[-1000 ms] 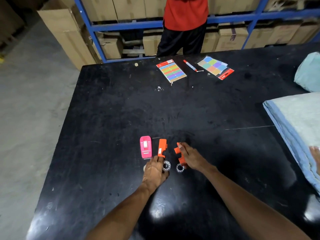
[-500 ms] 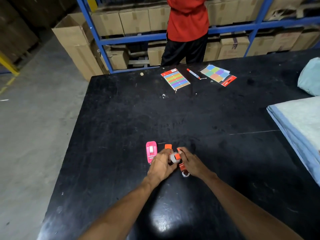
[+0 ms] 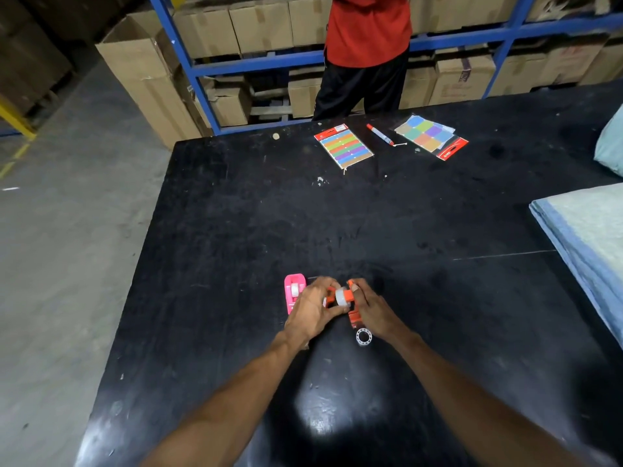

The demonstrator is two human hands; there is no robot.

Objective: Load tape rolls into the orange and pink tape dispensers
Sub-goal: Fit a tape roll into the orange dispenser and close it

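On the black table [image 3: 236, 230] a pink tape dispenser [image 3: 294, 290] lies flat with a clear roll showing in it, just left of my hands. My left hand [image 3: 313, 310] pinches a clear tape roll [image 3: 343, 296] against an orange dispenser piece that its fingers mostly hide. My right hand [image 3: 369, 308] holds a second orange dispenser piece [image 3: 354, 316], which rests on the table under its fingers. Another clear tape roll [image 3: 364, 336] lies loose on the table just below my right hand.
At the far edge lie a pack of coloured strips [image 3: 344, 145], a red marker [image 3: 380, 134] and a pack of coloured squares [image 3: 429, 134]. A person in a red shirt [image 3: 367, 28] stands behind the table. Folded blue-grey cloth [image 3: 586, 237] covers the right side.
My left hand picked one tape roll up from the table and brought it to the orange pieces. Both hands closed together. The other roll stayed on the table.
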